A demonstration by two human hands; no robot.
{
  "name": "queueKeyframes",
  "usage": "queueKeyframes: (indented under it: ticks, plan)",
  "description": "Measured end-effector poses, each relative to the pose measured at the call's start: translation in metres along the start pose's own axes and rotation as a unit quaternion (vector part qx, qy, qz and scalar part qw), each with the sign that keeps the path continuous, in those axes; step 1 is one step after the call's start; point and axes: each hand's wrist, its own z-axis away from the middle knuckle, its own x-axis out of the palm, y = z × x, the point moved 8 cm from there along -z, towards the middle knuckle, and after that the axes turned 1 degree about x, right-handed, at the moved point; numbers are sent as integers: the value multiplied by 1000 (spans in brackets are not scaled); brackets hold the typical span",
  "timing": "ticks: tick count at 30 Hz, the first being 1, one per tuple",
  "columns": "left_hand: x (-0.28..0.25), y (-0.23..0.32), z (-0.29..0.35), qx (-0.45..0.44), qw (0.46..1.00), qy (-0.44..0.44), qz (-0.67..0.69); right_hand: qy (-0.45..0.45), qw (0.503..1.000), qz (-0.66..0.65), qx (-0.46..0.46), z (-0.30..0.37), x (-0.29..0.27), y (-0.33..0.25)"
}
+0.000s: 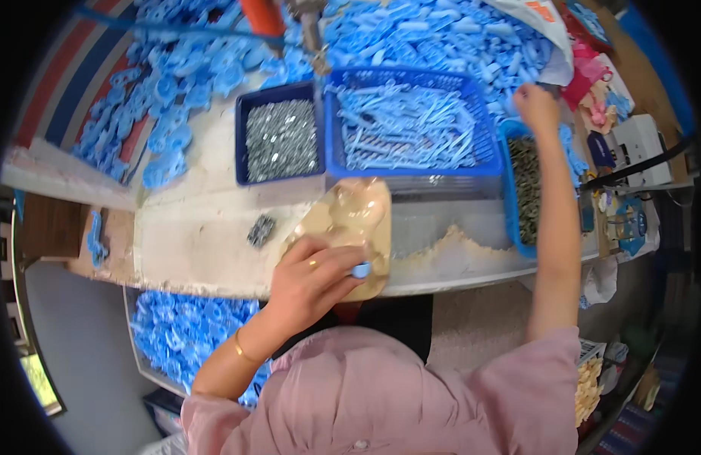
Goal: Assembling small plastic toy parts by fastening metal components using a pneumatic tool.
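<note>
My left hand (308, 277), with a ring and a bracelet, rests on a tan moulded fixture (350, 208) at the table's front edge. Its fingers are curled round a small light-blue plastic piece (360, 269), of which only one end shows. My right hand (537, 110) is stretched out to the far right, beside the heap of light-blue plastic pieces (434, 34). Its fingers are closed, and what they hold, if anything, is hidden. Under that forearm stands a blue basket (509, 189) of small dark metal parts.
Behind the fixture stand a dark-blue tray of silvery metal parts (282, 140) and a blue basket (415, 171) of thin light-blue sticks. A small metal cluster (261, 231) lies left of the fixture. An orange tool (263, 17) hangs overhead. Blue shaped parts (168, 136) cover the far left.
</note>
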Motion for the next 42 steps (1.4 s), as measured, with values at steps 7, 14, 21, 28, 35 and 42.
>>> queueKeyframes:
  ticks: [7, 14, 21, 28, 35, 42]
  plan:
    - [46, -2, 38, 26, 999, -15, -26, -170, 896, -402, -85, 128, -81, -118]
    - [38, 4, 47, 55, 992, 27, -107, -224, 832, -393, -321, 270, -129, -242]
    - [-40, -23, 89, 41, 979, 144, -136, -206, 834, -272, -435, 332, -88, -326]
    - [-138, -189, 88, -140, 894, 256, -339, -180, 807, -343, -446, 332, -89, -349]
    - [-179, -268, 97, -238, 868, 98, -424, -168, 835, -401, -339, 310, -96, -319]
    - [-115, -91, 82, 48, 935, 163, -310, -91, 864, -435, -236, 277, -130, -285]
